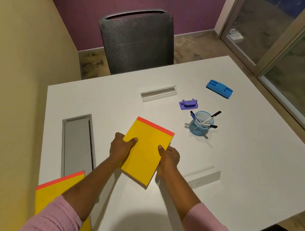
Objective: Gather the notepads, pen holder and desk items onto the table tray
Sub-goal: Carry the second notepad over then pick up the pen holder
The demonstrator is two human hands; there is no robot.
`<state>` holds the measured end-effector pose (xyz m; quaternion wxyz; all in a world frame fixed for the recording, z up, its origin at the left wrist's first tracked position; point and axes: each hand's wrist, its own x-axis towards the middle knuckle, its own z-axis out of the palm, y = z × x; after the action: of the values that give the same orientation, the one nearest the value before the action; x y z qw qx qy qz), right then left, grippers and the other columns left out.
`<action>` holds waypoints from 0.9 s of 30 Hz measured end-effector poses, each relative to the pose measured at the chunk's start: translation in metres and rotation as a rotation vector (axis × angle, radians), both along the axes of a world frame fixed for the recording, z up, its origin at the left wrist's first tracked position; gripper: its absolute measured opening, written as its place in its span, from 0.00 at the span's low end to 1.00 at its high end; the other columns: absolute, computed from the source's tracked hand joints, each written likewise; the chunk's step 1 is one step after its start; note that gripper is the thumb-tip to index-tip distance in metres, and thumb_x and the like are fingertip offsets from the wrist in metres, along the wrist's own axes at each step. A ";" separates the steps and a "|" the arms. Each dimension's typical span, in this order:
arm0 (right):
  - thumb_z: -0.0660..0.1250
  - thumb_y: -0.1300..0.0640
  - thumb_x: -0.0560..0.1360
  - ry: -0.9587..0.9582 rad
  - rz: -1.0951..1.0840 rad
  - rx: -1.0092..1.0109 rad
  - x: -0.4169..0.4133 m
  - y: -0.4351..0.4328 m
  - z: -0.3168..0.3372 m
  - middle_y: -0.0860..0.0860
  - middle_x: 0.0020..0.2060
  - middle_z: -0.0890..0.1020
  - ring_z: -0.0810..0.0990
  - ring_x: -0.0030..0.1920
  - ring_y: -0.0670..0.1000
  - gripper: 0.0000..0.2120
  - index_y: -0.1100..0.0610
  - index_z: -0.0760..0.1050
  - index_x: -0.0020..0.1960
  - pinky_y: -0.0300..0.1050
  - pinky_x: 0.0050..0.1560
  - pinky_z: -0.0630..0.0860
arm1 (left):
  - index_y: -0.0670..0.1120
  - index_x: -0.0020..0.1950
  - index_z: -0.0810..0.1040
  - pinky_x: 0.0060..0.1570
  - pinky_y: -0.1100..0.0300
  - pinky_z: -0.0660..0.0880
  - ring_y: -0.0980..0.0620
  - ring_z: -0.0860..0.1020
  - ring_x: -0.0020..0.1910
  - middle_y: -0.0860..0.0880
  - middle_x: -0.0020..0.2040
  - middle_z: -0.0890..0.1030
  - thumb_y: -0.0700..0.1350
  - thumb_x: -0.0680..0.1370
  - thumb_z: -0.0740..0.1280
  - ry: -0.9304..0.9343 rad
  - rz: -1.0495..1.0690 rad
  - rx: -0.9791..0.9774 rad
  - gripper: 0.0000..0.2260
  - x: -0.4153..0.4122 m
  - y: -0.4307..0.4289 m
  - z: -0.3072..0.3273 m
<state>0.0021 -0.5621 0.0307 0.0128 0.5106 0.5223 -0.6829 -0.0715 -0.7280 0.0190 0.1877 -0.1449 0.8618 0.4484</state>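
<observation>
Two hands, left hand [120, 146] and right hand [169, 156], clamp a yellow notepad [146, 154] at tabletop [234, 165] centre, forearms outstretched. Second notepad [54, 195] lies at eight o'clock; pen holder [200, 125], purple punch [188, 104] and blue eraser [219, 88] wait ungathered at two o'clock.

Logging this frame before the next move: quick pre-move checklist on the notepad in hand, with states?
1. Grip on the held notepad: left hand and right hand clamp opposite edges. Ok.
2. Pad clear of the table: near corner looks lifted, contact uncertain. Cannot tell.
3. Tray located: grey recessed tray sits left of the pad, nothing visible in it. Ok.
4. Second notepad: overhangs the near-left table corner, partly under the left arm. Not ok.
5. Pen holder: upright, away from the hands. Ok.
6. Items gathered: purple item and blue item remain on the table. Not ok.
</observation>
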 end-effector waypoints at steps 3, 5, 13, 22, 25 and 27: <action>0.72 0.57 0.74 0.027 0.037 0.018 0.004 -0.023 0.009 0.53 0.47 0.81 0.80 0.47 0.55 0.08 0.56 0.76 0.52 0.52 0.51 0.78 | 0.47 0.57 0.67 0.43 0.54 0.72 0.46 0.77 0.46 0.43 0.55 0.77 0.57 0.71 0.73 0.014 0.077 0.038 0.24 0.018 -0.032 0.014; 0.71 0.59 0.74 0.052 0.068 0.007 0.006 -0.041 0.013 0.54 0.47 0.81 0.79 0.47 0.56 0.08 0.58 0.76 0.52 0.53 0.51 0.77 | 0.46 0.60 0.67 0.45 0.54 0.73 0.47 0.76 0.47 0.41 0.58 0.76 0.54 0.72 0.74 0.011 0.129 0.051 0.25 0.032 -0.053 0.020; 0.68 0.60 0.73 0.069 0.263 -0.029 0.022 -0.126 0.017 0.52 0.46 0.82 0.81 0.43 0.54 0.10 0.52 0.76 0.53 0.48 0.42 0.78 | 0.41 0.66 0.69 0.50 0.52 0.74 0.44 0.77 0.54 0.41 0.63 0.77 0.53 0.74 0.72 -0.015 0.255 0.042 0.27 0.084 -0.141 0.033; 0.64 0.57 0.77 0.066 0.605 0.051 0.043 -0.202 0.008 0.53 0.51 0.81 0.80 0.40 0.48 0.15 0.53 0.72 0.64 0.39 0.33 0.72 | 0.39 0.71 0.66 0.61 0.48 0.72 0.39 0.72 0.65 0.39 0.68 0.72 0.57 0.75 0.69 -0.124 0.409 -0.063 0.32 0.133 -0.218 0.021; 0.65 0.58 0.78 0.058 0.706 0.106 0.048 -0.216 0.004 0.56 0.57 0.79 0.79 0.41 0.46 0.18 0.55 0.70 0.67 0.36 0.33 0.70 | 0.38 0.70 0.66 0.61 0.47 0.71 0.39 0.72 0.64 0.38 0.67 0.71 0.59 0.76 0.67 -0.205 0.415 -0.118 0.32 0.144 -0.235 0.014; 0.65 0.58 0.77 0.053 0.779 0.131 0.052 -0.225 0.002 0.58 0.61 0.77 0.80 0.50 0.52 0.20 0.57 0.70 0.68 0.42 0.44 0.75 | 0.38 0.71 0.64 0.61 0.48 0.69 0.38 0.70 0.66 0.37 0.70 0.68 0.59 0.76 0.66 -0.246 0.425 -0.128 0.33 0.150 -0.243 0.009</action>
<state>0.0544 -0.7867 0.0323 0.2250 0.2558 0.7195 -0.6051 0.0787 -0.9708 0.0283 0.1832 -0.3878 0.8093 0.4014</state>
